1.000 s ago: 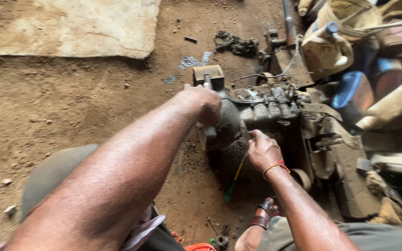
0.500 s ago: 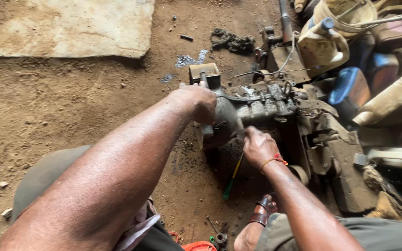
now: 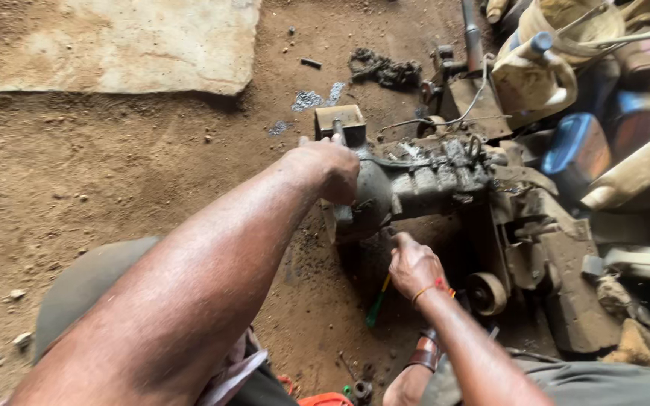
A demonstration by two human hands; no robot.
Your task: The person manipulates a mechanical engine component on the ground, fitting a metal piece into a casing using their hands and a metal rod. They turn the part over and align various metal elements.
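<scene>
the left hand (image 3: 331,167) lies curled over the rounded end of a grimy engine block (image 3: 415,184), fingers wrapped down its near side, which looks like a bracing hold to keep the heavy casting from rocking on the dirt floor (image 3: 99,173). the right hand (image 3: 414,265), with a red-and-orange band at the wrist, is closed in a loose fist just under that same end, gripping a green-handled screwdriver (image 3: 377,304) whose handle hangs down toward the person's knee; the tip is hidden behind the fist, so where it bites cannot be told. beyond the left hand a small square metal block (image 3: 340,120) sits touching the engine, and farther out lie a tangle of chain (image 3: 385,69) and a flat concrete slab (image 3: 126,45). to the right of both hands the way is crowded: a pulley wheel (image 3: 487,292) low on the engine, a blue container (image 3: 577,146) and pale plastic jugs (image 3: 532,71) packed close.
</scene>
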